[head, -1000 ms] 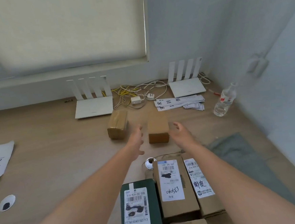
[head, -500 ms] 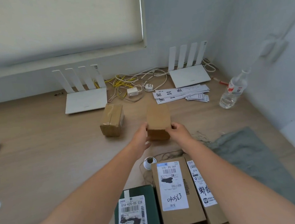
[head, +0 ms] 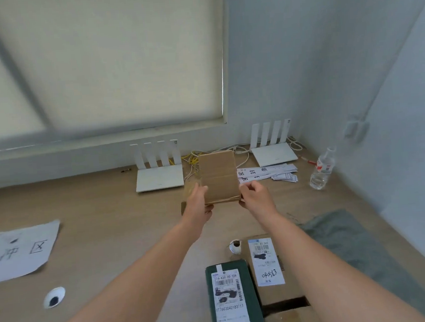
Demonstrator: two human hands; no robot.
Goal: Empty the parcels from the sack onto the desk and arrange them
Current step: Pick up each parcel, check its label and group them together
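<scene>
A plain brown cardboard parcel (head: pixel 219 176) is lifted off the wooden desk (head: pixel 104 220) and tilted up on end. My left hand (head: pixel 197 205) grips its lower left side and my right hand (head: pixel 256 198) its lower right corner. Another brown parcel (head: pixel 187 192) lies behind my left hand, mostly hidden. Near the front edge lie a dark green parcel (head: pixel 233 299) with a white label and a brown labelled parcel (head: pixel 267 263), with more cardboard below it. The grey-green sack (head: pixel 360 248) lies flat at the right.
Two white routers (head: pixel 159 176) (head: pixel 274 153) stand at the back with tangled cables between them. Paper strips (head: pixel 268 173) and a water bottle (head: pixel 321 172) sit at the back right by the wall. A written sheet (head: pixel 17 250) lies at the left, with desk cable holes (head: pixel 54 297) (head: pixel 236 245).
Both hands closed on the brown parcel that lay flat on the desk and raised it, tipping it upright. The view tilted upward.
</scene>
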